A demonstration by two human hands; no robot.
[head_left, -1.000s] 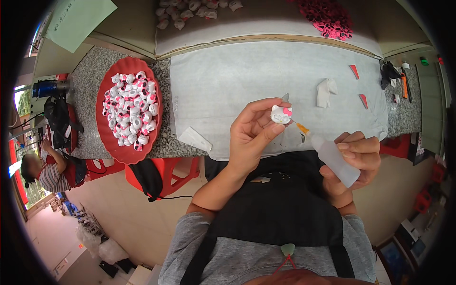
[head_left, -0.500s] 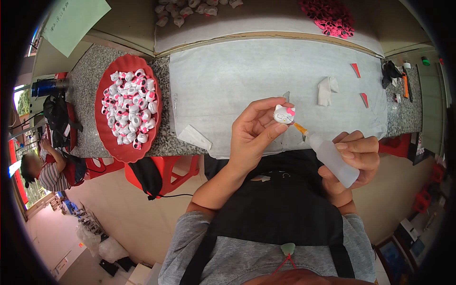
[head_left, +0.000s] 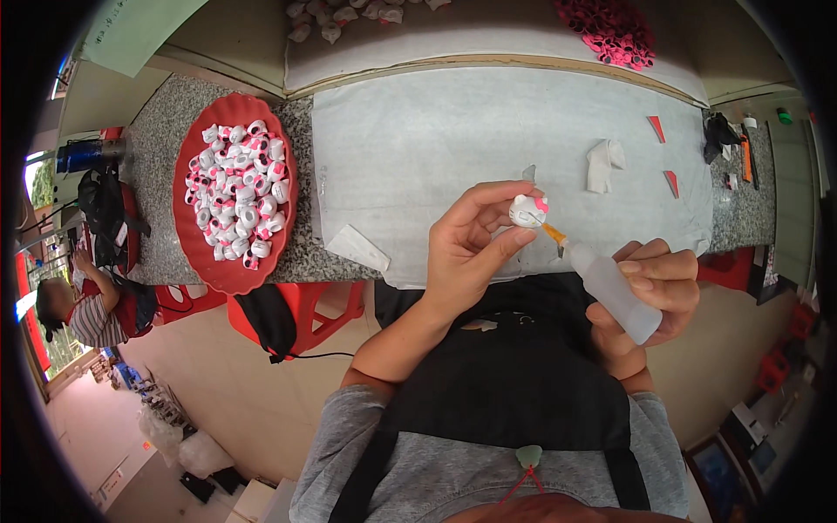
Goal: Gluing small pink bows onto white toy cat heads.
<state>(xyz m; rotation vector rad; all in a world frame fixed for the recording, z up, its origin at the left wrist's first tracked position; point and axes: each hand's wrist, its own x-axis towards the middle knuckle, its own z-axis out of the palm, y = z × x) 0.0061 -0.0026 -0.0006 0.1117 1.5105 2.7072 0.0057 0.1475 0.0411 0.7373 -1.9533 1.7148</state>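
Note:
Between the thumb and fingers of my left hand [head_left: 466, 240] is a small white cat-head figurine [head_left: 527, 212] with a pink bow. My right hand [head_left: 658, 283] is wrapped round a translucent white squeeze bottle [head_left: 615, 294], tilted so that its orange-yellow nozzle [head_left: 554, 234] points up and left at the figurine. The nozzle's tip is at the figurine's lower right edge; whether it touches, I cannot tell. Both hands are above the near edge of the white sheet [head_left: 418, 148] on the worktop.
A red scalloped tray [head_left: 186, 227] heaped with similar heads stands at the left. White pieces [head_left: 349, 13] and pink-and-black pieces [head_left: 617, 44] lie on the back shelf. A crumpled white cloth [head_left: 602, 166] and two red slivers [head_left: 656, 129] rest on the sheet. Someone sits far left.
The figurine has tipped slightly in my left fingers and shifted a little right. The bottle keeps its tilt, with its nozzle still beside the figurine.

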